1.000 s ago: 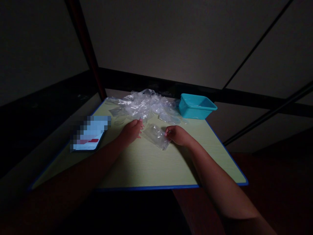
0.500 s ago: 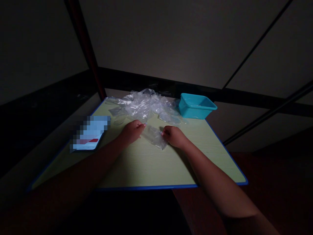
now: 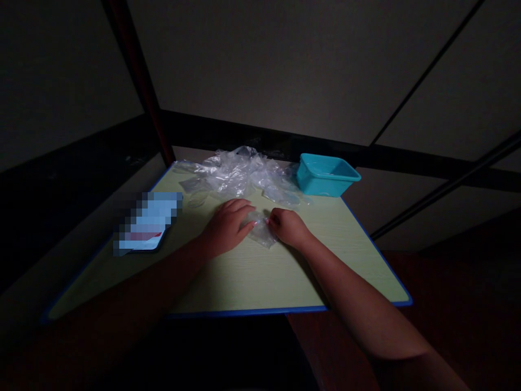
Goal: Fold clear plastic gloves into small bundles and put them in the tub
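Note:
A small clear plastic bag (image 3: 261,235) lies on the table between my two hands. My right hand (image 3: 288,225) pinches its right side with thumb and fingertips. My left hand (image 3: 228,227) rests at the bag's left side, fingers stretched out and thumb apart, partly covering it. Beyond the hands spreads a heap of crumpled clear plastic bags (image 3: 238,171), with a few flatter ones at its near edge.
A turquoise plastic basin (image 3: 325,184) stands at the table's back right corner. On the left lies a phone (image 3: 152,220) with a lit, blurred screen. The pale table (image 3: 260,282) has a blue edge; dark panels rise behind it.
My left hand has let go of the bag's left end, opened its fingers and moved slightly right over it. The right hand stays almost where it was, still pinching.

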Demonstrator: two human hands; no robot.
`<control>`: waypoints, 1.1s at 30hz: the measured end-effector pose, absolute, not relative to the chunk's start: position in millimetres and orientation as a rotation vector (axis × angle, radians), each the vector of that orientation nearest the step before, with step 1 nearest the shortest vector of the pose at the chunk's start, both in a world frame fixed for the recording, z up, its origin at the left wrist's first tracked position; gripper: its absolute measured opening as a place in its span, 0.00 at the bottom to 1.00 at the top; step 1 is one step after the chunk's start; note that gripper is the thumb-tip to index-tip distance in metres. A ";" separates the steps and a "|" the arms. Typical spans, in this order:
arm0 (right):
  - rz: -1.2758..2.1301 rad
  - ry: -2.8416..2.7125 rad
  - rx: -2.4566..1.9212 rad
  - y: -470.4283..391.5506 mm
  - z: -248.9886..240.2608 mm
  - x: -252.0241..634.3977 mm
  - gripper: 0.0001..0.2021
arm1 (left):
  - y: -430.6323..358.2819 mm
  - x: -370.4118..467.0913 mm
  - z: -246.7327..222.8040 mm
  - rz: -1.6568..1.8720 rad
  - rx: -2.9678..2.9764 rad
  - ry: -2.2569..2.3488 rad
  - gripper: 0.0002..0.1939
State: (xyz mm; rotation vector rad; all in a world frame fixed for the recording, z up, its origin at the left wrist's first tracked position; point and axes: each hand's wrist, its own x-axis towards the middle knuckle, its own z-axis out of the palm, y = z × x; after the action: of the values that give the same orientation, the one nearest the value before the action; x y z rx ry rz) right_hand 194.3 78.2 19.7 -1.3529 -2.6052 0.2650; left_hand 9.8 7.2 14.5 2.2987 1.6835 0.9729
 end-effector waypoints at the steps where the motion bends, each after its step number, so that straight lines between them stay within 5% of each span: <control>1: 0.260 -2.610 -1.359 77.8 20.0 193.9 0.09 | 5.9 11.7 13.0 0.881 2.342 1.662 0.19; 8: 0.191 -2.633 -1.416 73.7 22.9 192.0 0.08 | 6.8 16.5 0.6 0.294 2.414 1.789 0.25; 16: 0.298 -2.557 -1.366 72.4 23.4 192.6 0.05 | 9.5 19.0 2.8 0.242 2.412 1.881 0.25; 26: 1.917 -2.043 -0.981 97.1 32.7 221.5 0.24 | 12.5 15.5 -1.2 0.184 2.426 1.852 0.27; 33: 2.339 -1.909 -0.699 102.0 30.7 224.0 0.34 | 13.2 13.6 -3.8 0.155 2.450 1.840 0.27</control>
State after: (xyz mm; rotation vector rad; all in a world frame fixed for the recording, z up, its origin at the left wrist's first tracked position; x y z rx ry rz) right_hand 224.0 102.0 30.7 -0.6985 -1.9087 2.3394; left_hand 13.6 13.2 -3.8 2.4503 1.8401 0.1553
